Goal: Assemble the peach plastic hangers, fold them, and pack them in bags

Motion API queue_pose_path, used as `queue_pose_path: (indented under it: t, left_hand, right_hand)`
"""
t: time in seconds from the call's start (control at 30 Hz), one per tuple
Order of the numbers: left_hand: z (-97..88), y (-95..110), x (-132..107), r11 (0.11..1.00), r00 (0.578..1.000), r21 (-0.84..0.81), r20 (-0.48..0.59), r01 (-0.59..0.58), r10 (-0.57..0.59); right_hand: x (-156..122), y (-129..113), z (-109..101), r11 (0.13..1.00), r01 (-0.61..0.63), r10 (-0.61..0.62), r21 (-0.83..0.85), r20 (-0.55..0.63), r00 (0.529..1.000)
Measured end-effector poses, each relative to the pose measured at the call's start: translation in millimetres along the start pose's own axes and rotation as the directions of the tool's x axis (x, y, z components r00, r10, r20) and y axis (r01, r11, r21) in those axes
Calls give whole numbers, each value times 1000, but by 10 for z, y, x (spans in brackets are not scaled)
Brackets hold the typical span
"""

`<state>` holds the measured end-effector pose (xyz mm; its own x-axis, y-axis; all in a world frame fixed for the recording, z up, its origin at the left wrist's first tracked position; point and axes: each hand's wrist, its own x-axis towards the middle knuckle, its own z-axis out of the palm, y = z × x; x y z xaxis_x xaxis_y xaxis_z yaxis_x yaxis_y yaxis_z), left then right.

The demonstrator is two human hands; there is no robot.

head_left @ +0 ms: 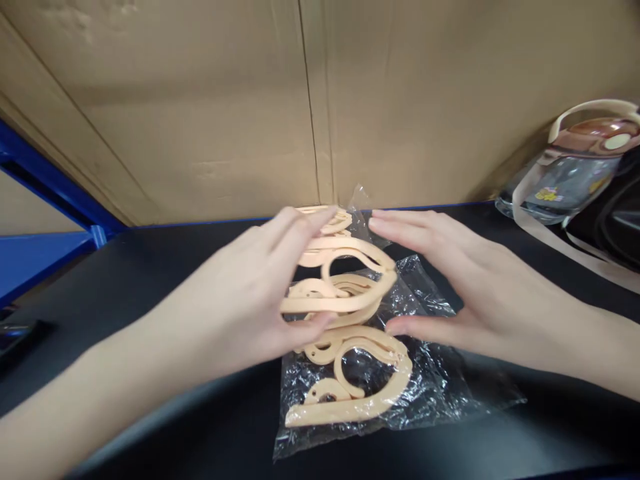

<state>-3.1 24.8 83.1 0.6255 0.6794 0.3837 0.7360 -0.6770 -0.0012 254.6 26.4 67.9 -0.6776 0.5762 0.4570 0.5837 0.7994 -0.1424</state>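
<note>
My left hand (255, 287) is closed around the left part of a beige plastic folding hanger (357, 303), its thumb on the near side and its fingers over the far side. Just right of that hanger, my right hand (450, 287) has its fingers and thumb spread apart, with nothing between them. A similar folded hanger (350, 410) lies nearer to me inside a clear plastic bag (430, 387). Beyond my left fingers, more beige hanger parts (340, 220) show, partly covered by the hand.
Everything lies on a black surface (185, 253) backed by a cardboard wall (200, 133). A blue metal frame (55, 180) stands at the left. At the right are a clear bottle (565, 180) with a strap and a black item (610, 213). A dark object (20, 337) sits at the left edge.
</note>
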Motion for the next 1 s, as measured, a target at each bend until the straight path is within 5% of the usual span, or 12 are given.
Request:
queue_pose_path:
  t: [0.17, 0.4, 0.6, 0.77, 0.9, 1.0]
  left_hand:
    - [176, 249, 169, 989, 994, -116, -68, -90, 82]
    - [339, 284, 160, 978, 990, -160, -68, -136, 126]
    - [387, 56, -136, 973, 981, -220, 163, -67, 105]
    - [448, -95, -298, 957, 890, -290, 436, -2, 134]
    - [506, -153, -323, 941, 899, -335, 397, -44, 183]
    - [506, -164, -317, 939, 904, -341, 386, -43, 182]
  right_hand:
    - [-46, -37, 27, 1000, -24, 24, 18, 7, 1000]
    - [-270, 53, -59, 984, -178, 178, -28, 15, 984]
    - [-661, 389, -250, 941, -321, 320, -103, -31, 947]
    - [-837, 489, -245, 947, -289, 305, -138, 113, 946]
    - [-825, 443, -252, 968, -205, 234, -149, 215, 948]
    - [-857, 482, -298, 951, -255, 291, -172, 232, 928]
